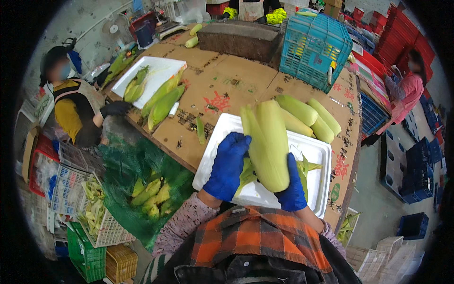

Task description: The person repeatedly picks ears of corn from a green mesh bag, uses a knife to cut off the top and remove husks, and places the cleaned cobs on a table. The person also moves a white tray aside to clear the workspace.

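Note:
A pale green ear of corn in its husk (271, 149) is held upright over a white foam tray (322, 170). My right hand (292, 191), in a blue glove, grips the lower right end of the ear. At the ear's left side, my left hand (228, 167), also blue-gloved, is closed on a husk leaf (248, 124) that stands away from the ear. Loose green husk leaves (245, 177) lie in the tray beneath. Just beyond the tray, several trimmed ears (301, 110) lie together on the cardboard-covered table (244, 78).
A turquoise plastic crate (312, 49) stands at the table's far right, beside a dark block (237, 39). Unpeeled corn (165, 101) lies near another foam tray (166, 64). Below left, a green mesh sack (124, 184) holds corn. Co-workers stand left, right and across the table.

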Available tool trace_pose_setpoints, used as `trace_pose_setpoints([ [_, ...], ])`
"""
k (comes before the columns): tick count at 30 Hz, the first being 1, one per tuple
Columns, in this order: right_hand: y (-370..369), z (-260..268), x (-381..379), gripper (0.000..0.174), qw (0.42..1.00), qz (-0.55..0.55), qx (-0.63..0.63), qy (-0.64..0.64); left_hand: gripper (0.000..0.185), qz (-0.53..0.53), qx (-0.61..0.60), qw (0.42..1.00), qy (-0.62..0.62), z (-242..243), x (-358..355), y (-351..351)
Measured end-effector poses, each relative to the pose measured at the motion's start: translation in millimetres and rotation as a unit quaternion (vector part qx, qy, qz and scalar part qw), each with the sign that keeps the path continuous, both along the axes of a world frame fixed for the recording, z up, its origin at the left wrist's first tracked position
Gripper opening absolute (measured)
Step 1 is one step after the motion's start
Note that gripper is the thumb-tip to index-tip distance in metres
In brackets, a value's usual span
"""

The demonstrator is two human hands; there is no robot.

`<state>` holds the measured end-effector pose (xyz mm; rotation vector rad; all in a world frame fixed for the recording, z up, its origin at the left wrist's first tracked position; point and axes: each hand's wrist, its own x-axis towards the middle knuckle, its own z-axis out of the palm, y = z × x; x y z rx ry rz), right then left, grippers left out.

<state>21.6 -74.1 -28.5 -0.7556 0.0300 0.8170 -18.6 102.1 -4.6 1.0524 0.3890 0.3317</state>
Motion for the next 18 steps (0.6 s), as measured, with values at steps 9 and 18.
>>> trace_pose_setpoints([
  [9, -9.0, -57.5, 23.0, 0.066, 0.941, -0.081, -0.145, -0.296, 0.021, 0.011, 0.142, 0.990, -0.012, -16.9, -4.8, -4.5],
  [18, -32.2, -27.6, 25.2, 0.056, 0.975, -0.056, -0.019, -0.213, 0.011, -0.005, 0.274, 0.961, -0.045, 43.4, -37.3, -12.8],
])
